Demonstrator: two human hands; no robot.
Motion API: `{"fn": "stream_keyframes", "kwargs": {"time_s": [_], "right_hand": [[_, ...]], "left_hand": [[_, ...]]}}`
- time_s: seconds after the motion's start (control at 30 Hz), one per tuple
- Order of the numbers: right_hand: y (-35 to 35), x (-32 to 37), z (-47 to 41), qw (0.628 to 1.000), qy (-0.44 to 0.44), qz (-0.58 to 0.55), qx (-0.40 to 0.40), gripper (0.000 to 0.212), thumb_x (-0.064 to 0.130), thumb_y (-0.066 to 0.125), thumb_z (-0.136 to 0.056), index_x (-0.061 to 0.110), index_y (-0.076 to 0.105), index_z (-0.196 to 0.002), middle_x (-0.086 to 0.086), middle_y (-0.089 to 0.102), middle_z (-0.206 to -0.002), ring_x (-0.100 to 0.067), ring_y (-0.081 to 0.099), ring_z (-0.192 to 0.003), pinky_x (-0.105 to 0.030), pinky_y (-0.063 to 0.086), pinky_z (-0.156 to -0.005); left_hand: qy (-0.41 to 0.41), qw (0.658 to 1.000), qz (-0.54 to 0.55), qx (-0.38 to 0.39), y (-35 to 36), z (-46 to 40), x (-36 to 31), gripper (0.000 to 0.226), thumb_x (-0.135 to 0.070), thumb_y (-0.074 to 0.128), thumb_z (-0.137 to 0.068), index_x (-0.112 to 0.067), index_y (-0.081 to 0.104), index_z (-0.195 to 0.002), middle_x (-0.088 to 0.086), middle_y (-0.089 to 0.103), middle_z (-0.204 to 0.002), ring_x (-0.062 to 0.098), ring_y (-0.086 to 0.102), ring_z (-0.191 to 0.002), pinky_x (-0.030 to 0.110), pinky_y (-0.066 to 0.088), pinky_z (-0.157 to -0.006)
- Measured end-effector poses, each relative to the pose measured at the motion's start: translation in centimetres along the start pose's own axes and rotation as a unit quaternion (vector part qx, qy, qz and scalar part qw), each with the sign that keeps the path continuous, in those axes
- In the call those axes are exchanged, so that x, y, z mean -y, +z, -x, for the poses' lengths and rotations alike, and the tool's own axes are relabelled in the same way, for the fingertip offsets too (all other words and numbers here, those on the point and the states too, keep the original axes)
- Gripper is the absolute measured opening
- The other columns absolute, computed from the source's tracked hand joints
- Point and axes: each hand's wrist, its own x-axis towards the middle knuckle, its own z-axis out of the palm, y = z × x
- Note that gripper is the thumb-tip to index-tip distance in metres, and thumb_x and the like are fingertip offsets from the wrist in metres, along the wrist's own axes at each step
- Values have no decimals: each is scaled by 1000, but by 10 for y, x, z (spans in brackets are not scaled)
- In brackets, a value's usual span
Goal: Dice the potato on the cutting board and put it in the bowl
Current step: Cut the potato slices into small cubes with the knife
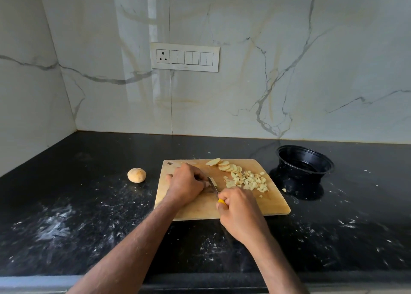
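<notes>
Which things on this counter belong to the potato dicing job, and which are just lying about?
In use: wooden cutting board, yellow-handled knife in right hand, left hand steadying a piece, pale potato slices, diced potato pile, black round bowl.

Lying about: uncut potato piece on the black counter, wall switch panel.

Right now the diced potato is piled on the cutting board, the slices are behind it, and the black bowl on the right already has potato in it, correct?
Not quite. The head view shows the black bowl empty. The rest holds: diced potato piled on the cutting board, slices behind it.
</notes>
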Motion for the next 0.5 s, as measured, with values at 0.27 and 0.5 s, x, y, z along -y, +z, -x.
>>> {"fn": "stream_keyframes", "kwargs": {"time_s": [0.27,0.5], "right_hand": [[-20,-14,-11,992,40,-22,-120,14,14,70,-89,14,70,-75,8,66,-76,-10,62,-73,-35,55,-66],[5,-21,-18,986,32,-39,-156,9,8,72,-87,12,76,-94,5,70,-89,-11,62,-81,-27,55,-77]], "left_hand": [[12,999,-24,-39,4,4,-1,28,-23,73,-79,-27,62,-53,-17,60,-58,12,59,-77,55,45,-101],[0,967,-241,-79,18,7,-18,56,-80,58,-70,-26,67,-78,-5,67,-94,21,52,-113,54,27,-102]]}}
